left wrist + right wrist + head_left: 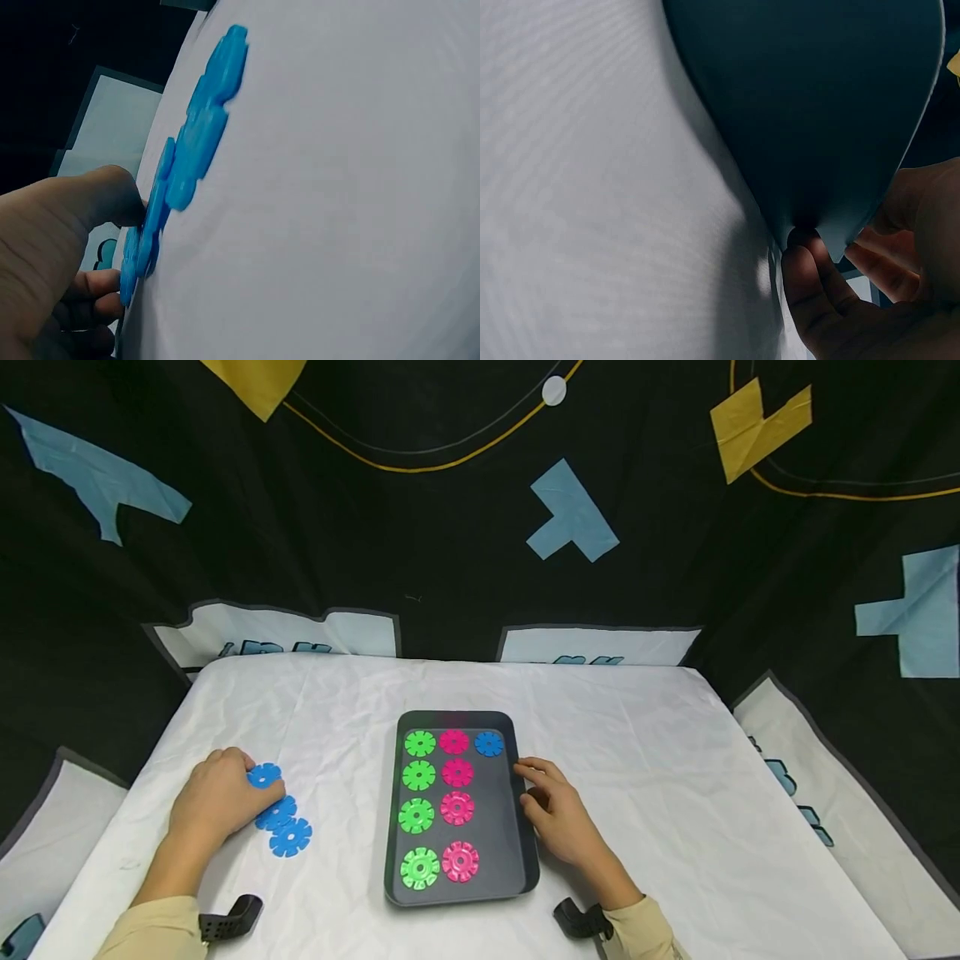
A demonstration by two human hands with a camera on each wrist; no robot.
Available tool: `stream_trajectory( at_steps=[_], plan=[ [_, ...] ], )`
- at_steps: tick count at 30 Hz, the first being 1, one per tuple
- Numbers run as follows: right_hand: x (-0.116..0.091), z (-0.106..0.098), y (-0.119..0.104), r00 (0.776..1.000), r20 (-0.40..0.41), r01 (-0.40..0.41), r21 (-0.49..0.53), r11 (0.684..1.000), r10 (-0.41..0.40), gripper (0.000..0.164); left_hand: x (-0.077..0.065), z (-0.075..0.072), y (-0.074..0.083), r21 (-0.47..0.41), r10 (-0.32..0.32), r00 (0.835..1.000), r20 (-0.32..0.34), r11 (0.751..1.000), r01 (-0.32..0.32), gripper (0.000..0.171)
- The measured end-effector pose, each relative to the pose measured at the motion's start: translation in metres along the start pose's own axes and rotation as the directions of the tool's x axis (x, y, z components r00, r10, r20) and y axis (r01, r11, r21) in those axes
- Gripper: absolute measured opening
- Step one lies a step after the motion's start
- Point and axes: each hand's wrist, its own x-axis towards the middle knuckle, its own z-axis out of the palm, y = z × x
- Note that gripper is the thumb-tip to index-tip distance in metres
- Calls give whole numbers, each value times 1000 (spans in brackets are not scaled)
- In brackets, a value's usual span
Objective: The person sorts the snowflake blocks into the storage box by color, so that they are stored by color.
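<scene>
Near the left side of the table, my left hand pinches the topmost blue notched disc by its edges. Two more blue discs overlap just below it. In the left wrist view, the thumb presses one side of the blue discs and fingertips touch the far edge. My right hand rests its lightly bent fingertips against the right side of a dark grey tray. Fingers touch the outer wall of the tray in the right wrist view.
Inside the tray are a column of green discs, a column of pink discs and one blue disc at the top right. White cloth covers the table. A black curtain hangs behind.
</scene>
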Motion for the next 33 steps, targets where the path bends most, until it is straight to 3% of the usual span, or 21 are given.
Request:
stream_trajectory(
  at_steps=[14, 21, 33],
  plan=[
    [0, 1, 3, 1000, -7, 1, -15, 1000, -2, 41, -2, 1, 5, -29, -35, 996, -77, 999, 32, 61],
    [-1, 1, 3, 1000, -13, 2, -18, 1000, -2, 41, -2, 0, 12, -98, -2, 994, -107, 995, -9, 59],
    [0, 1, 3, 1000, -21, 1, -15, 1000, -2, 41, 2, -3, 35, -131, 20, 989, -149, 991, -39, 56]
  ],
)
